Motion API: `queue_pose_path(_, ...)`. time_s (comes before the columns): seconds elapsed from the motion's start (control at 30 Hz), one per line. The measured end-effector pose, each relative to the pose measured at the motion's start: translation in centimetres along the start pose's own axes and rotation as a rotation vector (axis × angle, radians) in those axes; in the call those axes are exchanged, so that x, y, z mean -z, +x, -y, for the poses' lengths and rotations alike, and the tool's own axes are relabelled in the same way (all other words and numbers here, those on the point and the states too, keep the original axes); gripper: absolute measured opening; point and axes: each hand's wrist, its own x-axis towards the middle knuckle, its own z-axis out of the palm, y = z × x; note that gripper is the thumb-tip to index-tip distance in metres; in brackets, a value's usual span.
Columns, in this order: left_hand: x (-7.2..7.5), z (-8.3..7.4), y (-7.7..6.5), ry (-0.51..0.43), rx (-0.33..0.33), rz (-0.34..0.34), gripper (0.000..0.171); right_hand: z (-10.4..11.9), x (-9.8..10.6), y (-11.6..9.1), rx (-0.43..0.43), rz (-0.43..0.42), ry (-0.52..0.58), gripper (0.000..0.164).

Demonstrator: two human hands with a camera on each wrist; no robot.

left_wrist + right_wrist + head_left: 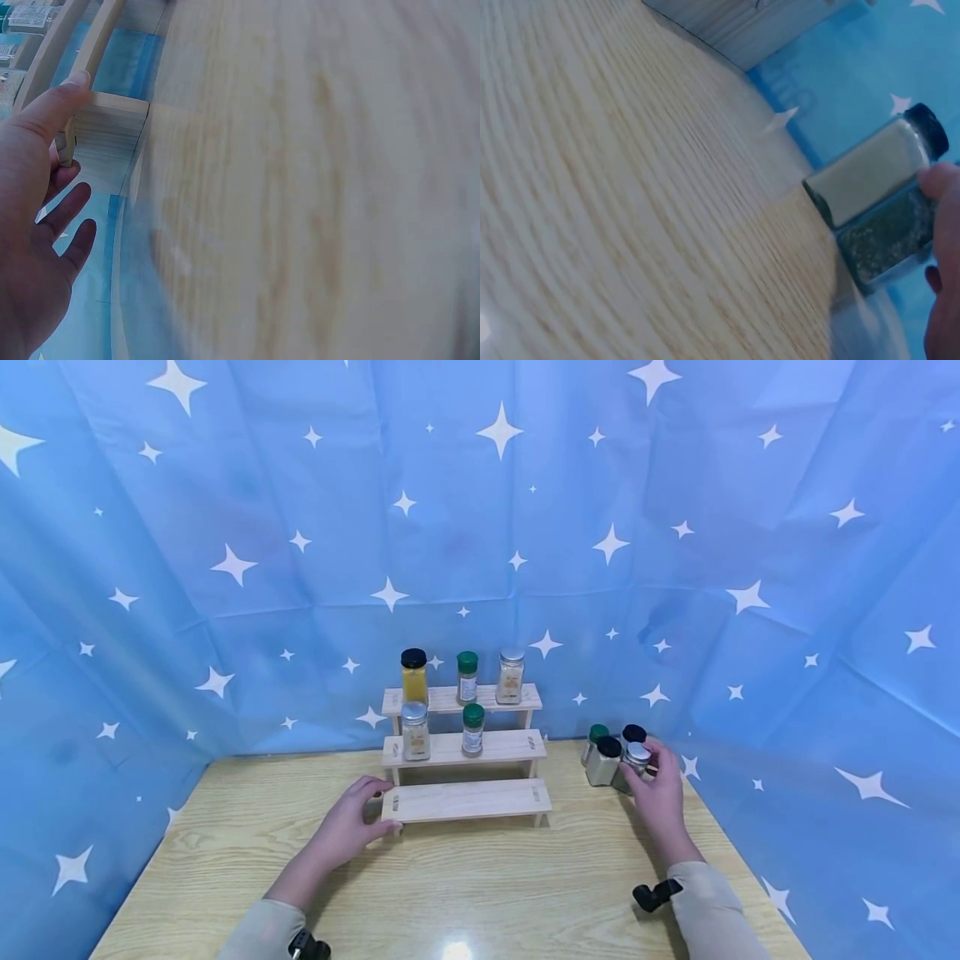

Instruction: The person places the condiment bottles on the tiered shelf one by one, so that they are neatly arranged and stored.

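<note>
A three-tier wooden rack [467, 802] stands on the table. My left hand [352, 822] grips the left end of its lowest tier; in the left wrist view the thumb and index finger pinch the board's end while the other fingers hang loosely beside it. Right of the rack, my right hand [660, 785] holds a silver-capped spice jar [637, 755] with thumb and fingers at its top. In the right wrist view that jar shows dark, flaky contents [889, 236]. Against it stands a black-capped jar of pale powder [603, 767].
Behind the held jar are a green-capped jar [595, 739] and another black-capped jar [633, 733]. On the top tier stand a yellow jar [415, 681], a green-capped jar [467, 681] and a silver-capped jar [511, 678]. The middle tier bears a silver-capped jar [416, 735] and a green-capped jar [472, 733].
</note>
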Motion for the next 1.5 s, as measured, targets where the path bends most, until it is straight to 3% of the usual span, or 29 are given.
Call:
queue_pose_path(0.37,-0.1,0.2,0.0,0.001,0.004,0.008,0.07,0.3,0.5,-1.8,-0.002,-0.043,0.023,0.055)
queue_pose_path(0.67,0.0,0.1,0.2,-0.006,-0.002,-0.001,0.069,2.9,0.5,-2.3,0.121,-0.028,0.082,0.054)
queue_pose_path(1.03,0.2,-0.2,0.1,-0.007,0.009,0.004,0.069,6.6,-0.7,-2.2,0.229,0.034,0.139,0.057)
queue_pose_path(1.5,-0.1,0.6,0.3,-0.015,-0.028,-0.002,0.07,11.0,-2.4,-0.4,0.256,0.177,0.25,0.054)
